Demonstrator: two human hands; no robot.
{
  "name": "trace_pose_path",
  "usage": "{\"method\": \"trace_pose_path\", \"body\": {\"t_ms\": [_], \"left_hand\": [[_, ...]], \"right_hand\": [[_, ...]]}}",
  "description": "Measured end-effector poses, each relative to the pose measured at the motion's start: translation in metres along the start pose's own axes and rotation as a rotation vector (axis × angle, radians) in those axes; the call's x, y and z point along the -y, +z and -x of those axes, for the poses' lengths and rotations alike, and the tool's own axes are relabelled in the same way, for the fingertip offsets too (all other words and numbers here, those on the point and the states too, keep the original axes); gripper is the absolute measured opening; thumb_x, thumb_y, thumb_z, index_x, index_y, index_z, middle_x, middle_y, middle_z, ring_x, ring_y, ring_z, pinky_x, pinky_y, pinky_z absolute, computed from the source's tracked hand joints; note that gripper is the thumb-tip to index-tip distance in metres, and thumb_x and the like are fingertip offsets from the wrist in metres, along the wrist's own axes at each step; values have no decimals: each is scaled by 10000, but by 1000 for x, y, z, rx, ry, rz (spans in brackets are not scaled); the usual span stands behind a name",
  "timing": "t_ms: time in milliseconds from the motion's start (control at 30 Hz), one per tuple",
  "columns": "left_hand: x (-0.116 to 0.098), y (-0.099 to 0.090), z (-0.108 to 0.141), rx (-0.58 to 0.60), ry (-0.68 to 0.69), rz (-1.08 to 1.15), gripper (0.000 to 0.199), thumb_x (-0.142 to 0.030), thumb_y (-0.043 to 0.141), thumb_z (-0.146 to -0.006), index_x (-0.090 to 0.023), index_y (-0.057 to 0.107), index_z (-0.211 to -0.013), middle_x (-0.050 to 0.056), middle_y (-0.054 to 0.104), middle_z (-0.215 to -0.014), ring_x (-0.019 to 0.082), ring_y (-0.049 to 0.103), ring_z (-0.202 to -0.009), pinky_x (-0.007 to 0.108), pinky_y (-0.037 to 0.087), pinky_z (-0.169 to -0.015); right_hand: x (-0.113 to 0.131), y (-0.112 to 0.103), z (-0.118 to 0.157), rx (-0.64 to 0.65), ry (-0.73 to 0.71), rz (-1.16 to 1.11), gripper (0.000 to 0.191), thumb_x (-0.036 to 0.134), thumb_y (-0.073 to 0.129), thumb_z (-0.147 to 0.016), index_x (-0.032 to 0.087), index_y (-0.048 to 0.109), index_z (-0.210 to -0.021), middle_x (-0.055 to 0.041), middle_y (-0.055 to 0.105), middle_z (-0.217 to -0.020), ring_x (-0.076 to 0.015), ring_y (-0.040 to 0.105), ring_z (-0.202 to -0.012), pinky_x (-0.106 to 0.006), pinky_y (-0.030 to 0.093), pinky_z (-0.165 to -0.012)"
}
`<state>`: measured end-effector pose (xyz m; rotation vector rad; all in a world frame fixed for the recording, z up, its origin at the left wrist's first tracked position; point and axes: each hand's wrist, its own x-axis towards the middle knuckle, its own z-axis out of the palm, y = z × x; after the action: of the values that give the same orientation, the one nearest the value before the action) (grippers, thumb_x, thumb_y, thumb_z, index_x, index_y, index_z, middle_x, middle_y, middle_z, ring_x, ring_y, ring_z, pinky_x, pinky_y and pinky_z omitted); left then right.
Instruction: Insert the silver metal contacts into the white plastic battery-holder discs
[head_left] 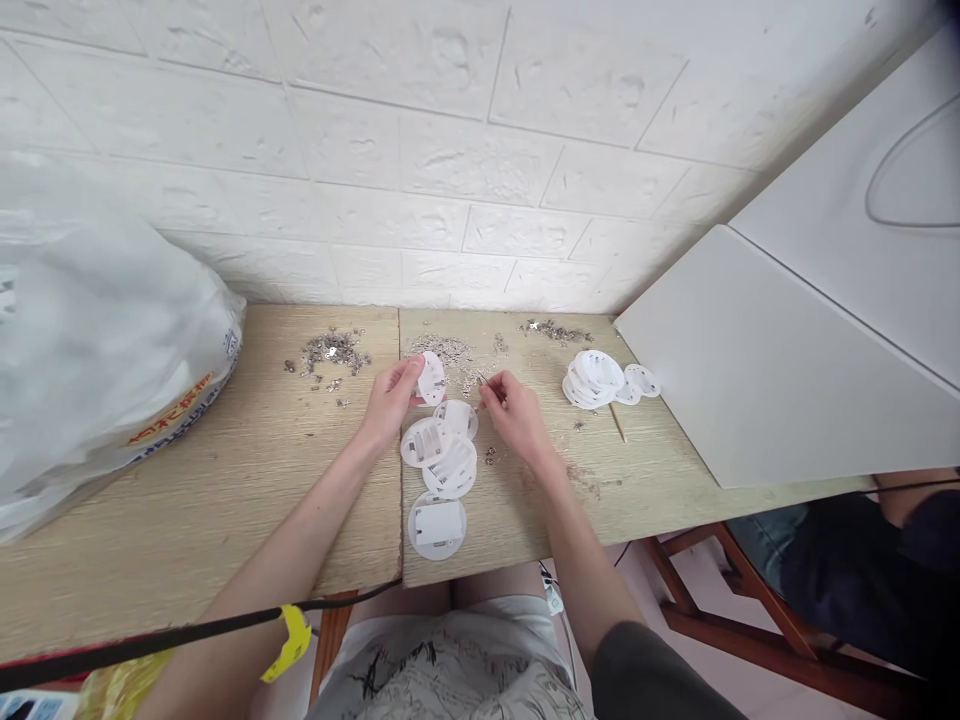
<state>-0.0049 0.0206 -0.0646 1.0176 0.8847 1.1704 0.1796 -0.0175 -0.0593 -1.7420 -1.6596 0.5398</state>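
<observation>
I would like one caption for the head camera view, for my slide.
The left hand holds a white disc; the right hand is near small metal parts.

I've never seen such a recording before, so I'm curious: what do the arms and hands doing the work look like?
They are a person's. The left hand and right hand are bare, with no gloves visible. Both forearms are uncovered. A plain dark grey sleeve covers the upper right arm; no left sleeve shows.

And there's the white plastic disc, held up on a tilt; across from it, a slim tool, gripped near scattered tiny silvery pieces!
</observation>
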Motion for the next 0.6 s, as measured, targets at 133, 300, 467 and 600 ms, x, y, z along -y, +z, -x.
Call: {"method": "trace_pose_path", "body": {"t_ms": [133,300,467,600], "left_hand": [[1,0,0,-19,2,-9,510,-628,621,-753,-134,664,-874,85,701,-832,229,670,-794,323,567,-642],[0,1,-1,-72,-20,10,505,-632,632,-730,-138,658,-834,88,705,-832,239,670,-810,319,567,-620],[-1,4,-1,-104,-36,14,501,-641,640,-710,-145,649,-785,73,694,-776,238,664,-772,322,565,-583],[1,6,1,-100,-32,23,494,-634,627,-726,-141,640,-759,64,685,-748,228,662,-758,313,563,-590]], "right_hand": [[9,-4,-7,90,-155,-141,207,339,481,-908,182,615,-913,-19,645,-746,-146,541,-655,-271,380,-620],[8,8,-15,150,-326,-173,212,333,534,-900,193,687,-949,-39,664,-819,-163,566,-761,-287,417,-695],[1,18,-12,34,-415,-165,192,328,545,-907,203,686,-872,-55,652,-801,-188,571,-802,-317,436,-736],[0,19,-8,26,-437,-154,219,350,526,-921,211,692,-894,-56,641,-812,-170,564,-755,-303,444,-693]]}}
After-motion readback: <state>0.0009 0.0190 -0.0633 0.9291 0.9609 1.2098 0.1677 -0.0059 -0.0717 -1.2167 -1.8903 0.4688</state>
